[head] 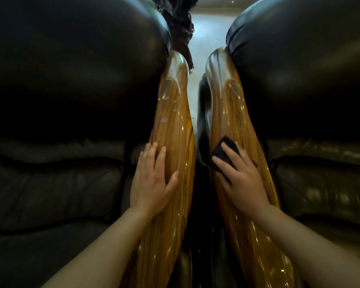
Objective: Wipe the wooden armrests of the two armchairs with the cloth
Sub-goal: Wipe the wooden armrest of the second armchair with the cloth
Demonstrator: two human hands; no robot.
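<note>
Two glossy wooden armrests run side by side up the middle of the head view. On the left armrest point(173, 129) my left hand point(152, 179) lies flat, fingers spread, holding nothing. My right hand point(240, 179) presses a small black cloth point(227, 149) onto the right armrest point(227, 113), about halfway along it. The cloth shows between and beyond my fingers; most of it is hidden under my palm. Both armrests shine with wet-looking streaks and droplets.
The dark leather left armchair point(60, 90) and right armchair point(310, 90) fill each side. A narrow dark gap point(200, 204) separates the armrests. Pale floor point(208, 34) shows beyond, with a dark carved object point(179, 19) at the top centre.
</note>
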